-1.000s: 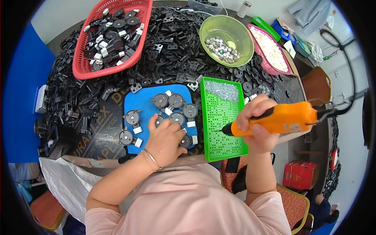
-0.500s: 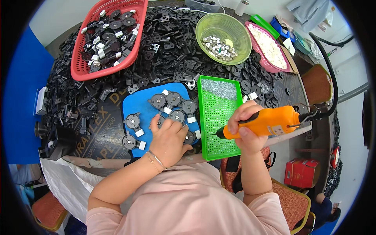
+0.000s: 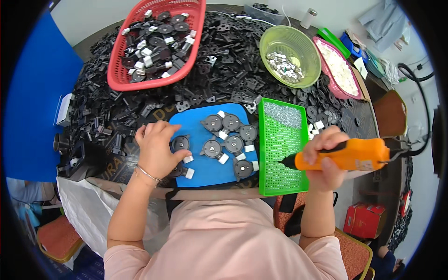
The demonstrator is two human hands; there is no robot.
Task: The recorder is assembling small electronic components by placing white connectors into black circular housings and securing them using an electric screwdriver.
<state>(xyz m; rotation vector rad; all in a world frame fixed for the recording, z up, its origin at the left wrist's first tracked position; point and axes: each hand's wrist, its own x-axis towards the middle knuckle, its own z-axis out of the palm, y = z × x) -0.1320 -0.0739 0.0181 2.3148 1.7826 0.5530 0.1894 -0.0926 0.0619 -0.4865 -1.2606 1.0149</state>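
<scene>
My left hand [image 3: 161, 145] is over the left edge of a blue mat [image 3: 198, 175]. Its fingers are spread, with thumb and forefinger on either side of a black round pulley-like part [image 3: 180, 143] that has a white tab. Below it, another such part [image 3: 177, 170] is partly covered by the hand. Several more of these parts [image 3: 213, 148] lie in a cluster on the mat's right half. My right hand [image 3: 326, 156] is wrapped round an orange electric screwdriver [image 3: 359, 155], held level. Its dark tip [image 3: 288, 161] points left above a green perforated tray [image 3: 280, 184] with small silver screws [image 3: 283, 115].
Loose black parts [image 3: 228, 70] are heaped across the back of the table. A red basket [image 3: 114, 70] of parts stands back left, a yellow-green bowl [image 3: 266, 42] of small metal pieces back right, beside a pink basket [image 3: 357, 91] of white pieces. A black cable [image 3: 424, 121] runs from the screwdriver.
My left hand has moved left from the middle of the mat to its left edge, uncovering a part there. The whole view has shifted. My right hand still holds the screwdriver over the tray.
</scene>
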